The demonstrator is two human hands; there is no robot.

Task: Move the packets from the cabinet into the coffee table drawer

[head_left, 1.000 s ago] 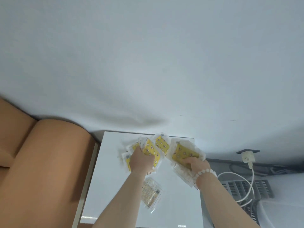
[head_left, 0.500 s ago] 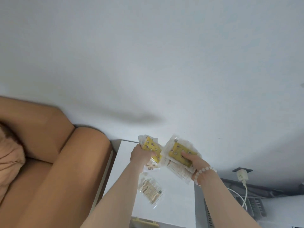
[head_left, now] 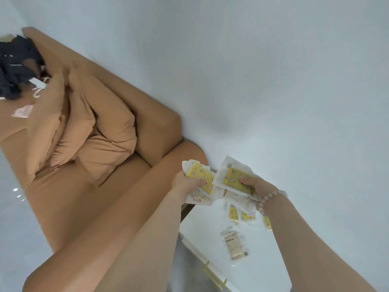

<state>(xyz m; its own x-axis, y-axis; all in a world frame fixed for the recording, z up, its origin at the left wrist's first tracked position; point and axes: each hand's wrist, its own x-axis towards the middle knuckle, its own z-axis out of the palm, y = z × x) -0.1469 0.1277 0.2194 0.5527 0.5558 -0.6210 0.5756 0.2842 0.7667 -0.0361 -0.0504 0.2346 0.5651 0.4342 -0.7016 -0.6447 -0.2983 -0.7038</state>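
Yellow packets, probably light, thin and slippery, are at five o'clock above the white cabinet, pinched by curled fingers of left hand and right hand; better grip across their middle.

The packets in the left grip were bright yellow with small white figures (stars among them, the rest too blurred), bordered in white; one below showed white with red lettering. The sheaf in the right grip had the same yellow print above white backs with brown text. The bracelet was of milky pale beads. The bench was plain white, and on it lay small yellow sachets and a clear pouch with a beige label. The sofa and its cushions were plain caramel tan, with a black garment at the far end. The wall was pale bluish white
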